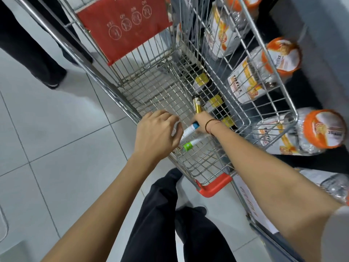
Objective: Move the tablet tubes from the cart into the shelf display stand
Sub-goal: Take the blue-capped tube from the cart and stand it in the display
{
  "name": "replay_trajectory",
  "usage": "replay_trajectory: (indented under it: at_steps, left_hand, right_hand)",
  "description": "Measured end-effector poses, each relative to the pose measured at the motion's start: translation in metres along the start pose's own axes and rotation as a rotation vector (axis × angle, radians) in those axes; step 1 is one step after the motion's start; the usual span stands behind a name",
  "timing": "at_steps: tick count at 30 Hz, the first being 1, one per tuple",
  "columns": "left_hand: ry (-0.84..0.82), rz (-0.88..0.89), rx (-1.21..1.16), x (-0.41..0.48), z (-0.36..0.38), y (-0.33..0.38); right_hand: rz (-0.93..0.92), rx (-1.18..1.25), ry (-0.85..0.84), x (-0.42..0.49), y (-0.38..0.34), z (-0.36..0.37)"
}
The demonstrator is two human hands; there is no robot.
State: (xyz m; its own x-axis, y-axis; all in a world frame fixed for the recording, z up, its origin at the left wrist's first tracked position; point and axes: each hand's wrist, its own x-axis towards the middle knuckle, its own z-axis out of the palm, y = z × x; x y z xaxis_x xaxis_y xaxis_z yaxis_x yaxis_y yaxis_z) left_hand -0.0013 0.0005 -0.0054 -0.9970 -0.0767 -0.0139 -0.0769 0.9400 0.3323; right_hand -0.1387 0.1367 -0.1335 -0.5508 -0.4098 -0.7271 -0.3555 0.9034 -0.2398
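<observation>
In the wire cart the right hand gripped a gold tablet tube that stood up from its fist, while the left hand curled round a blue-capped white tube — a green-capped tube lay loose on the cart floor just beside

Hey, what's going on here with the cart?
A person is reaching both hands into a wire shopping cart. The right hand is at a gold tube, its fingers hidden. The left hand, fingers curled, is beside a blue-capped tube; a green-capped tube lies just below it. Whether either hand grips anything is unclear.
</observation>
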Motion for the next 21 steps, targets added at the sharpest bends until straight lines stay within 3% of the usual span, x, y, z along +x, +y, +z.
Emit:
replay_trajectory:
  at_steps: [6,12,17,21]
  left_hand:
    - [-0.003,-0.004,0.018,0.0,0.002,-0.001]
    - [-0.033,0.012,0.03,0.001,-0.004,0.004]
    - [-0.05,0.047,-0.032,0.011,-0.007,0.025]
    - [-0.02,0.201,-0.102,0.036,-0.017,0.085]
  right_hand:
    - [0.004,0.235,0.11,-0.055,0.003,-0.017]
    - [0.001,0.384,0.353,-0.131,0.018,-0.058]
    - [0.001,0.382,0.55,-0.217,0.037,-0.098]
    - [0.035,0.332,0.733,-0.297,0.054,-0.124]
